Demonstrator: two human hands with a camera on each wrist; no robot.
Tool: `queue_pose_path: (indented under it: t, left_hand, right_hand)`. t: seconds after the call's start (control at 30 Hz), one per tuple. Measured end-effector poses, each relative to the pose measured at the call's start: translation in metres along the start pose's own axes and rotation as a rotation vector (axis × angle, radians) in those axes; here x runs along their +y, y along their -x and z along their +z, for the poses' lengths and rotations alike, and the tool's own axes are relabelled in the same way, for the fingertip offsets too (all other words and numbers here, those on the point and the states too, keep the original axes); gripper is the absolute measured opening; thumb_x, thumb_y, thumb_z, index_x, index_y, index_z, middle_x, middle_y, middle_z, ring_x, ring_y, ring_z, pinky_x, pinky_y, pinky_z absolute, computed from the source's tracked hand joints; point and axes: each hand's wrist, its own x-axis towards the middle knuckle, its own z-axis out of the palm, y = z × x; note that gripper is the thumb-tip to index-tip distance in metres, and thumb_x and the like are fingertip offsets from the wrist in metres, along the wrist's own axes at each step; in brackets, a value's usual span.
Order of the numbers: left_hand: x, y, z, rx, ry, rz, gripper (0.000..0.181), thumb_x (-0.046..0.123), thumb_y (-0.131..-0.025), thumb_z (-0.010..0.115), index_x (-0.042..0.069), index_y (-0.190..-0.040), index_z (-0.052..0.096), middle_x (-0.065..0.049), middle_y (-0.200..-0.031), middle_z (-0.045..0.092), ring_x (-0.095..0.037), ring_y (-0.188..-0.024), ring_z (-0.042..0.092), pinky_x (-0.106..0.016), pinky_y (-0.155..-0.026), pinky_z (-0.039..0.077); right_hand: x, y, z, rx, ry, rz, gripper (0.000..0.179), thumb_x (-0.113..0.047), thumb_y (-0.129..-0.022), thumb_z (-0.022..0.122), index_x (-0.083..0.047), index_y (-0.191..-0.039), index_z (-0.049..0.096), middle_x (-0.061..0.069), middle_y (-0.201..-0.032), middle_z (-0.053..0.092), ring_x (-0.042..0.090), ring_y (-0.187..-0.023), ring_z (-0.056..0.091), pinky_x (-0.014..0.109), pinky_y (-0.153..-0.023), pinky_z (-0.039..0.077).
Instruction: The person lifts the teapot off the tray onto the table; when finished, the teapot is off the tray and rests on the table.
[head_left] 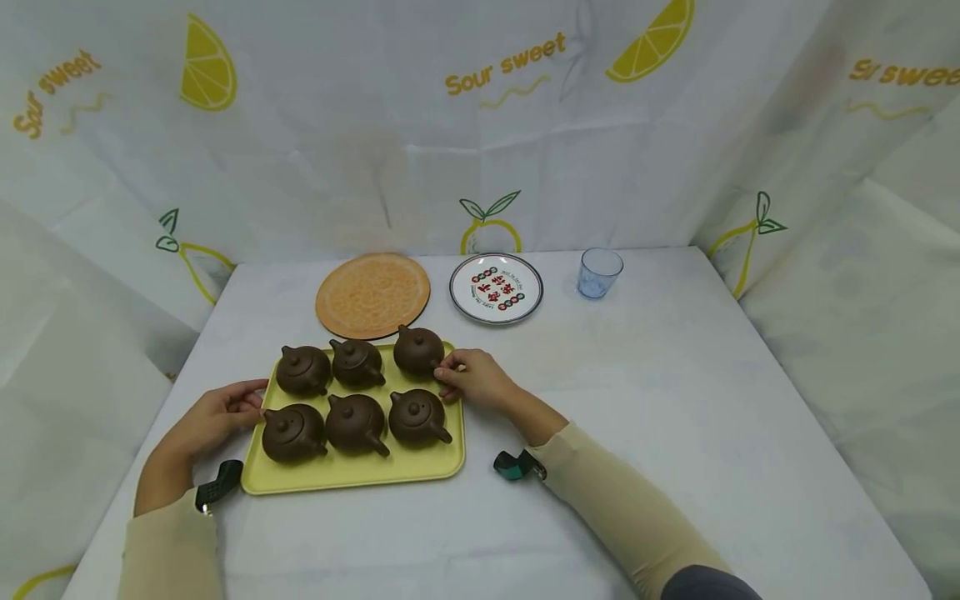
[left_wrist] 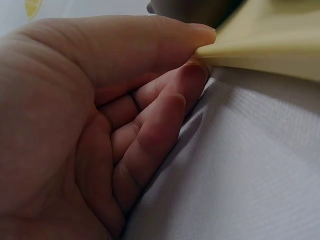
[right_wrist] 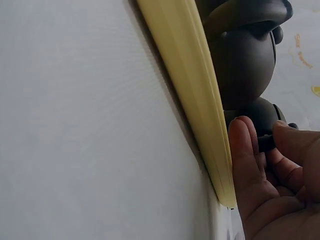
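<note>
Several brown teapots stand in two rows on a yellow tray [head_left: 352,475]. My left hand [head_left: 213,421] pinches the tray's left rim, with the thumb on top and the fingertips below, as the left wrist view shows. At the tray's right side, my right hand [head_left: 480,379] pinches the handle of the back-right teapot [head_left: 417,352] between thumb and fingers. In the right wrist view that handle is partly hidden by the fingers. Just in front of this hand stands the front-right teapot [head_left: 415,417], whose handle points right and towards me.
Behind the tray lie a round tan mat [head_left: 372,292] and a white plate [head_left: 497,288] with red lettering. A clear blue glass [head_left: 599,273] stands at the back, right of the plate. White cloth with lemon prints [head_left: 300,167] hangs around the table.
</note>
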Motion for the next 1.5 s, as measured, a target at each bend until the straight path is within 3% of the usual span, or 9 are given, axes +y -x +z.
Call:
queue_pose_path:
  t: [0.13, 0.4, 0.67, 0.9, 1.1, 1.5]
  left_hand:
    - [0.004, -0.001, -0.001, -0.007, 0.003, 0.002, 0.054, -0.002, -0.086, 0.069, -0.015, -0.134, 0.046, -0.006, -0.093, 0.06, -0.008, -0.078, 0.059, -0.019, -0.068, 0.048]
    - [0.004, -0.003, -0.001, -0.021, 0.003, -0.011, 0.054, -0.002, -0.086, 0.069, -0.015, -0.134, 0.046, -0.007, -0.093, 0.061, -0.008, -0.079, 0.059, -0.02, -0.068, 0.048]
    - [0.005, -0.006, -0.002, -0.018, 0.004, -0.024, 0.057, 0.0, -0.086, 0.07, -0.015, -0.135, 0.045, -0.015, -0.096, 0.059, -0.008, -0.079, 0.058, -0.02, -0.069, 0.048]
    - [0.002, -0.004, -0.001, -0.011, 0.019, -0.024, 0.056, -0.001, -0.086, 0.069, -0.015, -0.135, 0.045, -0.011, -0.094, 0.059, -0.007, -0.079, 0.058, -0.02, -0.068, 0.048]
    - [-0.001, -0.003, 0.001, -0.01, 0.017, -0.034, 0.056, 0.0, -0.087, 0.069, -0.014, -0.135, 0.045, -0.012, -0.095, 0.059, -0.008, -0.079, 0.058, -0.02, -0.069, 0.048]
    - [0.002, 0.001, 0.001, 0.008, 0.036, -0.043, 0.056, -0.002, -0.086, 0.069, -0.014, -0.135, 0.044, -0.015, -0.096, 0.058, -0.008, -0.079, 0.057, -0.02, -0.068, 0.048]
  right_hand:
    - [-0.002, 0.008, -0.006, 0.034, -0.027, -0.003, 0.015, -0.012, -0.096, 0.062, 0.002, -0.097, 0.061, 0.011, -0.078, 0.068, 0.021, -0.072, 0.069, 0.032, -0.067, 0.056]
    - [0.001, 0.031, -0.028, 0.081, 0.021, 0.01, 0.014, -0.014, -0.095, 0.064, 0.0, -0.099, 0.063, 0.008, -0.081, 0.069, 0.019, -0.074, 0.069, 0.033, -0.071, 0.055]
    - [0.014, 0.048, -0.054, 0.146, 0.085, 0.038, 0.016, -0.017, -0.095, 0.064, -0.001, -0.1, 0.064, 0.006, -0.079, 0.07, 0.018, -0.075, 0.069, 0.033, -0.073, 0.054]
    - [0.027, 0.057, -0.071, 0.18, 0.13, 0.059, 0.02, -0.021, -0.096, 0.064, -0.002, -0.101, 0.064, 0.006, -0.079, 0.07, 0.018, -0.075, 0.069, 0.03, -0.075, 0.05]
    - [0.034, 0.064, -0.081, 0.197, 0.148, 0.06, 0.021, -0.021, -0.096, 0.063, -0.001, -0.102, 0.064, 0.006, -0.078, 0.071, 0.018, -0.075, 0.069, 0.032, -0.078, 0.046]
    - [0.04, 0.068, -0.086, 0.205, 0.126, 0.06, 0.02, -0.017, -0.097, 0.062, 0.002, -0.103, 0.063, 0.008, -0.079, 0.071, 0.02, -0.073, 0.07, 0.037, -0.082, 0.051]
